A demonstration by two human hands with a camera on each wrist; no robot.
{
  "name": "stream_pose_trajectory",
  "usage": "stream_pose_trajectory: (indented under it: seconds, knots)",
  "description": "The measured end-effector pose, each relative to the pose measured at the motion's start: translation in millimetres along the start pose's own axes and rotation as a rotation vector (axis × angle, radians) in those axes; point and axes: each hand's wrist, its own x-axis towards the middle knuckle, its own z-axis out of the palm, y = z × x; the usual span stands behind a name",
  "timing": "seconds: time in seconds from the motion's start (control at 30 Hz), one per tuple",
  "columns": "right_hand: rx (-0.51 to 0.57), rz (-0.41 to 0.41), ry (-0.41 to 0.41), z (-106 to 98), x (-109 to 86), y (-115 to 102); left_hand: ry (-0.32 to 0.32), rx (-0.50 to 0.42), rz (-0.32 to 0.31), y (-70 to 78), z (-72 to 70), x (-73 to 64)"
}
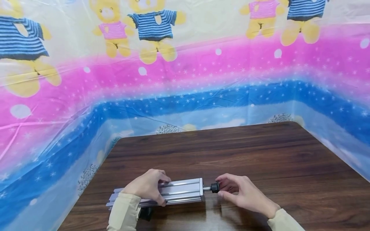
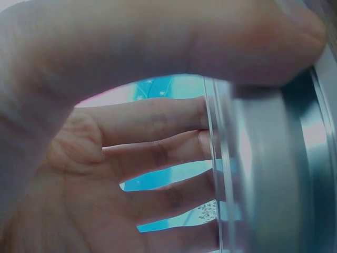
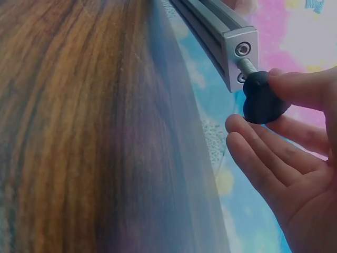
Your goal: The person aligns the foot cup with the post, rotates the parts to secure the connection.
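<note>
A silver aluminium profile with lengthwise grooves lies sideways above the front of the table. My left hand grips it across its width, thumb on the near side and fingers over the far side; the left wrist view shows the thumb against the metal. From the profile's right end plate sticks out a threaded rod with a black lobed knob on it. My right hand pinches this knob between thumb and fingers, with other fingers spread below. A gap of bare rod shows between plate and knob.
Another black part shows below the profile beside the left sleeve, partly hidden. The dark wood table reaches back to a curtain printed with bears, which surrounds its far and side edges.
</note>
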Motion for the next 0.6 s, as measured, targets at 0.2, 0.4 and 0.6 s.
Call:
stream_pose_trajectory:
  seconds: [0.2,0.4,0.6]
  knots:
    - [0.018,0.082,-0.037,-1.2,1.3,-3.5,0.006,0.001,0.016,0.3,-0.2,0.1]
    - [0.060,0.183,-0.074,0.2,3.8,-2.1,0.006,0.007,0.010,1.2,-0.6,0.9]
    - [0.045,0.053,-0.024,2.2,-0.3,2.3,0.012,0.016,0.003,2.9,-2.4,1.8]
